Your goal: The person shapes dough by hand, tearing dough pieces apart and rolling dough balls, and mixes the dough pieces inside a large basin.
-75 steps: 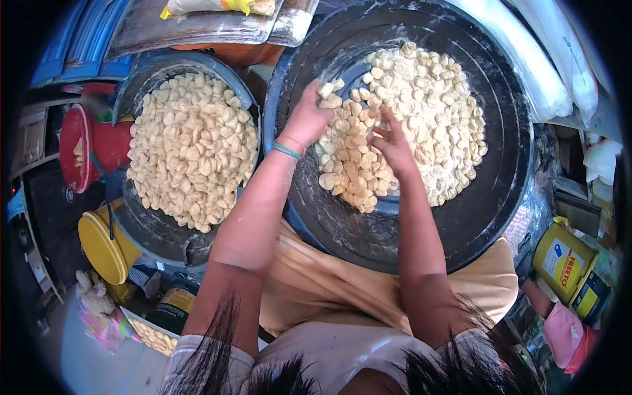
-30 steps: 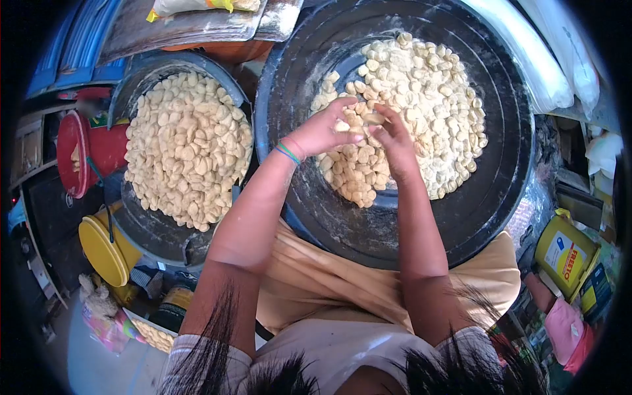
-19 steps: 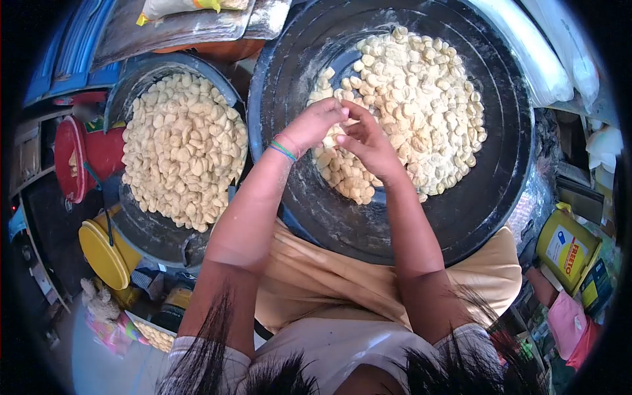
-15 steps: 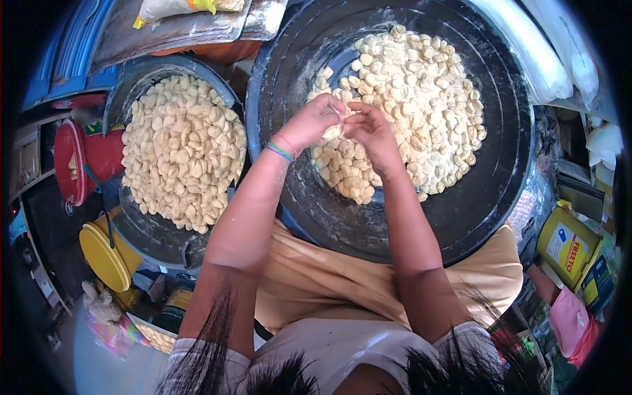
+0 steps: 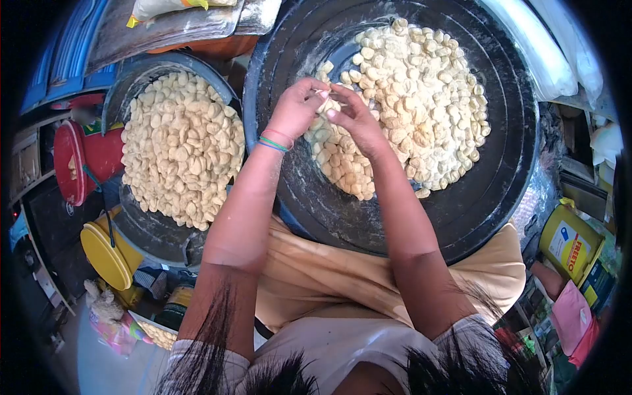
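My left hand (image 5: 295, 110), with thin coloured bands at the wrist, and my right hand (image 5: 356, 121) meet over the left part of a big black basin (image 5: 299, 191). Between their fingertips is a small pale dough piece (image 5: 327, 107), partly hidden by the fingers. Both hands are closed in a pinch around it. Below and to the right of them, many flour-dusted round dough pieces (image 5: 428, 105) lie heaped in the basin. White powder streaks its inner wall.
A smaller dark tub (image 5: 141, 230) to the left holds a heap of similar dough pieces (image 5: 184, 151). Beside it are a red bucket (image 5: 69, 161) and a yellow lidded bucket (image 5: 102, 257). Clear plastic bags (image 5: 533, 52) lie at upper right, above a yellow container (image 5: 569, 243).
Both hands have shifted slightly up and to the left, still pinching together over the basin. The heaps look much the same.
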`<state>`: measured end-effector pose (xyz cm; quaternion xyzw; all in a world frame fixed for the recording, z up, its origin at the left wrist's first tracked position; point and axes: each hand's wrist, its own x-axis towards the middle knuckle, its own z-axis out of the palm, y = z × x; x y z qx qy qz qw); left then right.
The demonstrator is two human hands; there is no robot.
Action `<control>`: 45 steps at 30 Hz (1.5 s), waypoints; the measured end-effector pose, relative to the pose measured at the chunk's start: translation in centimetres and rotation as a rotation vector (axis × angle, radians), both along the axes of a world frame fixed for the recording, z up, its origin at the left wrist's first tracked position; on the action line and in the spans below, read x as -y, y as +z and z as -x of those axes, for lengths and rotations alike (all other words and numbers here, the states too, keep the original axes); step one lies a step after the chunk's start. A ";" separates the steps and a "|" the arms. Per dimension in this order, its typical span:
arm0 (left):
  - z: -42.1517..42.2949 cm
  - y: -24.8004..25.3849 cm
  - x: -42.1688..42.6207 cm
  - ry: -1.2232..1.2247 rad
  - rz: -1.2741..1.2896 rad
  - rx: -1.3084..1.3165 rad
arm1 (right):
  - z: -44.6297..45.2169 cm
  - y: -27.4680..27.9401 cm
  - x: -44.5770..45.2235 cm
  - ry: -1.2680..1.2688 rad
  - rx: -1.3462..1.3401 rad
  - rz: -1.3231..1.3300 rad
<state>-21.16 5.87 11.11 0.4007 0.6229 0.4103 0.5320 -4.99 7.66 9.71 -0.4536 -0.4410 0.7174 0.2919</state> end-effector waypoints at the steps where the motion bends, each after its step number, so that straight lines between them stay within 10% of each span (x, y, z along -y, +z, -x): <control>1: 0.0 -0.1 0.0 -0.018 -0.058 -0.057 | 0.0 -0.8 -0.2 0.014 -0.009 0.052; 4: 0.5 -0.2 -0.2 0.132 -0.030 0.018 | -0.6 -4.6 -1.5 0.046 0.124 0.206; 7: 1.0 0.4 -0.5 0.134 -0.112 -0.364 | 0.2 -6.5 0.4 0.211 0.731 -0.570; 11: 1.1 -0.8 -0.4 0.091 -0.182 -0.432 | 1.0 -9.7 4.5 0.587 1.027 -0.785; 16: 1.1 -1.3 1.1 -0.345 -0.003 -0.437 | 0.8 -7.3 2.7 0.010 0.048 -0.157; 19: 0.0 1.9 0.3 -0.392 0.405 0.175 | -1.4 -1.8 0.9 0.053 -0.009 0.158; 23: 0.6 -0.2 0.5 -0.397 0.154 -0.261 | -6.8 -6.3 -3.0 -0.224 0.561 -0.128; 28: 1.0 -2.7 0.7 -0.274 0.065 -0.318 | -5.6 -10.6 -0.7 0.038 1.515 -0.665; 34: 1.1 -2.0 0.7 -0.252 0.110 -0.385 | -1.5 -10.4 1.3 0.487 1.049 -0.762; 37: 1.0 -1.9 0.5 -0.262 0.118 -0.374 | -1.2 -6.2 0.0 0.904 0.515 -0.342; 38: 1.0 -1.9 0.5 -0.246 0.115 -0.355 | -1.6 -6.9 0.2 0.839 0.326 -0.323; 43: 0.9 -1.9 0.7 -0.271 0.112 -0.423 | -4.0 -12.1 -3.0 0.048 1.319 -0.986; 45: 1.0 -1.8 0.7 -0.298 0.113 -0.451 | -3.9 -12.7 -3.4 0.175 1.279 -0.882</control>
